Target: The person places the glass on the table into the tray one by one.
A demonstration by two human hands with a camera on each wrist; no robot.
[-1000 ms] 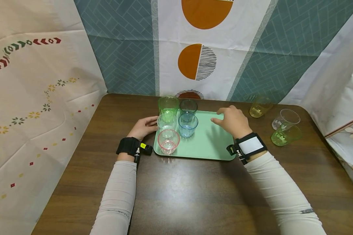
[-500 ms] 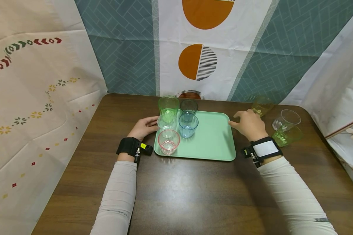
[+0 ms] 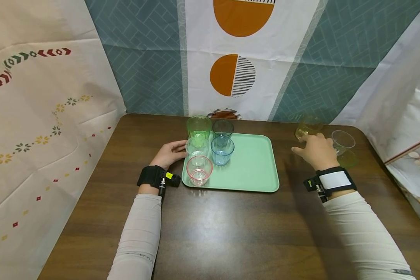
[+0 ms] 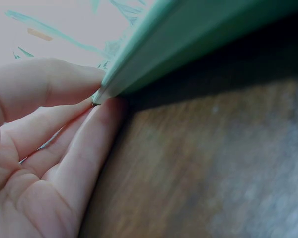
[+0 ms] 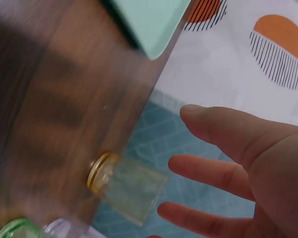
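My left hand (image 3: pixel 168 154) pinches the left rim of a light green tray (image 3: pixel 252 167); in the left wrist view the thumb (image 4: pixel 64 82) lies above the rim and a finger against its outer side. On the tray's left part stand a green glass (image 3: pixel 198 126), a dark grey glass (image 3: pixel 223 128), a clear glass (image 3: pixel 197 146), a blue glass (image 3: pixel 222 151) and a pink-rimmed glass (image 3: pixel 199 171). Right of the tray, my right hand (image 3: pixel 317 151) hovers with fingers spread, holding nothing. Nearest it is a yellow glass (image 5: pixel 131 186), upright beyond the fingertips.
On the table's right side, a clear glass (image 3: pixel 343 142) and another green glass (image 3: pixel 348 158), partly hidden by the right hand, stand close together. Patterned cloths hang along the back (image 3: pixel 140 77) and both sides of the wooden table (image 3: pixel 210 233).
My right hand has moved from above the tray rightward, past its right edge, toward the glasses there. The left hand stays at the tray's rim.
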